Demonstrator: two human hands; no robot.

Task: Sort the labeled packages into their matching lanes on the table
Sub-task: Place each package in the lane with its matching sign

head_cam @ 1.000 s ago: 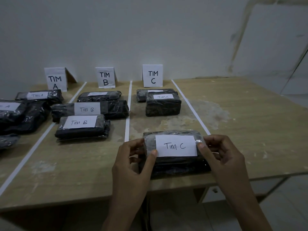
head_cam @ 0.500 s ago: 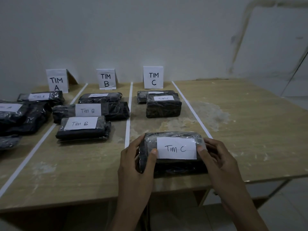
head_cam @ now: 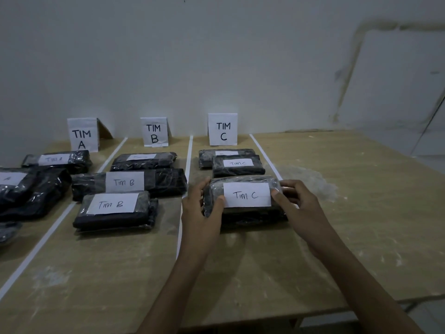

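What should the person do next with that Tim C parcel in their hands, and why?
Probably lower it flat and let go. Both the left hand and right hand grip the Tim C parcel, which lies between the white lines of the lane under the TIM C sign, just in front of another Tim C package.

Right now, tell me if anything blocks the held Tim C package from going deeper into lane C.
Yes. The black plastic-wrapped package labelled Tim C, gripped by the left hand and right hand, is inside lane C. Two other black wrapped Tim C packages lie directly beyond it, before the white TIM C sign card.
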